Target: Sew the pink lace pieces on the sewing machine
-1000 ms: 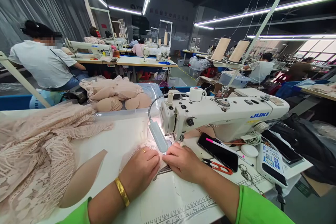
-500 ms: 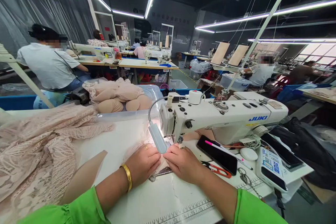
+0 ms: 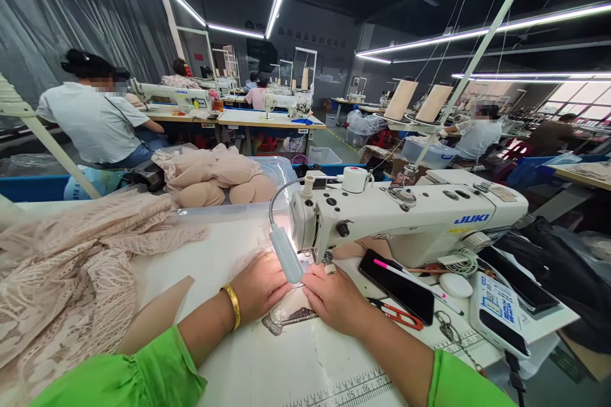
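Observation:
In the head view, my left hand lies beside the needle area of a white sewing machine. Its bent fingers press on a piece of pale beige lace fabric, which shows behind the knuckles. My right hand is on the other side of the presser foot, fingers together and fingertips close to the left hand's. What those fingertips grip is hidden. A small grey lamp on a bendy neck hangs over both hands and covers part of the sewing spot. In front of them a worn metal plate shows.
Lace fabric is heaped at left, near a flat beige piece. Behind stands a clear bin with beige cups. Right of my hand lie orange-handled snips, a black phone and a pink-capped pen. Co-workers sit at other machines.
My left hand has slid slightly away from me, uncovering more of the metal plate. My right hand stays beside the presser foot. The whole view has shifted a little.

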Demonstrator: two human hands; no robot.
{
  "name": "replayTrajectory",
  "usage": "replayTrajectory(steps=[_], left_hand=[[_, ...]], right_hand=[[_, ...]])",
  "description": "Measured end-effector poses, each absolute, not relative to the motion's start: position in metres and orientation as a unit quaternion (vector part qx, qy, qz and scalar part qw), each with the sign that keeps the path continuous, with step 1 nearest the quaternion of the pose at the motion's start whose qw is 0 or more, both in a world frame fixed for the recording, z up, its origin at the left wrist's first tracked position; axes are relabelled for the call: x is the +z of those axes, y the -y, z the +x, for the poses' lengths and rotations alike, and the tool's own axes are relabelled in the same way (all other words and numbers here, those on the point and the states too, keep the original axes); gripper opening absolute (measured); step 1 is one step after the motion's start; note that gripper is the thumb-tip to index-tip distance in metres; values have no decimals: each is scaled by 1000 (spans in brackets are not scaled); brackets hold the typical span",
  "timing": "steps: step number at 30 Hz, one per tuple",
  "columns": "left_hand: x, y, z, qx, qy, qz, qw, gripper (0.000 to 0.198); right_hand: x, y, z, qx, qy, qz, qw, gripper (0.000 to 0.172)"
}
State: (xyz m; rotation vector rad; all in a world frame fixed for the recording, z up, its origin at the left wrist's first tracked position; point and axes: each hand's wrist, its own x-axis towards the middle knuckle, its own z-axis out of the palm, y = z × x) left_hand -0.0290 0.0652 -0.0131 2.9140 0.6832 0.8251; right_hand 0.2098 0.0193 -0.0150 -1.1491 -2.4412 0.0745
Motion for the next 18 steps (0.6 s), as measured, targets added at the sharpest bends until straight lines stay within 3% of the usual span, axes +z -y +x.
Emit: replayTrajectory(steps=[7,18], left_hand=[[-8,-63,-30,258,-244,935,-13,21],[-14,-53,-32,250,-242,934,-79,22]], right_hand=[[-15,-18,210,27,882,-414,224,12],[-18,-17,217,14,896,-384,224,28]])
